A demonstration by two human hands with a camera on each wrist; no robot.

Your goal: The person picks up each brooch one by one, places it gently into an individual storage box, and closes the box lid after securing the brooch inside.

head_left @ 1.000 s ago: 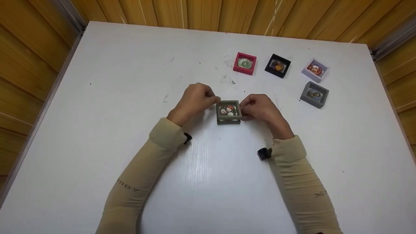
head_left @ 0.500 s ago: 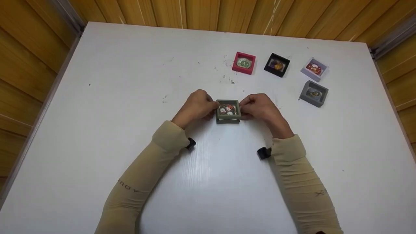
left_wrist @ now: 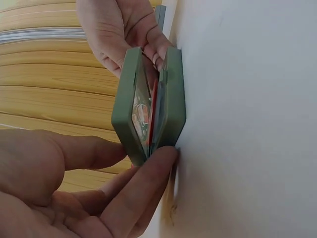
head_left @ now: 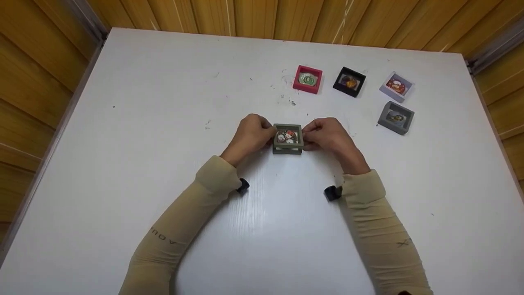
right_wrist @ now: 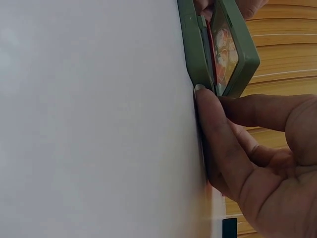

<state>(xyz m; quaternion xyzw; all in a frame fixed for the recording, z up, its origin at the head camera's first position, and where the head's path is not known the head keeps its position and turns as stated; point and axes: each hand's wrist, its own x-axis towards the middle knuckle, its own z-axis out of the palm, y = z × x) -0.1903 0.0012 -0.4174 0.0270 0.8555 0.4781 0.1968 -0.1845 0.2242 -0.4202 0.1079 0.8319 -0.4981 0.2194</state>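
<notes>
A small olive-green display frame (head_left: 288, 146) stands partly open on the table between both hands, its two halves meeting at a narrow angle. Through the clear window of the upper half (left_wrist: 126, 111) a round printed picture shows. A thin red-edged piece (left_wrist: 152, 119) lies between the halves, most of it hidden. My left hand (head_left: 251, 135) holds the frame's left side, thumb at the upper half and fingers at the lower half (left_wrist: 174, 99). On the opposite side my right hand (head_left: 329, 135) pinches the frame, its thumb and forefinger at the corner in the right wrist view.
Farther back on the white table (head_left: 163, 90) lie similar square frames: red (head_left: 307, 88), black (head_left: 346, 91), lilac (head_left: 391, 94) and grey (head_left: 393, 125). Wooden panelling (head_left: 254, 18) borders the table's far edge. Each wrist carries a small black camera (head_left: 332, 193).
My left hand has come down from the frame's far left corner to its left side. The right hand stays in place. The frame has shifted very slightly away.
</notes>
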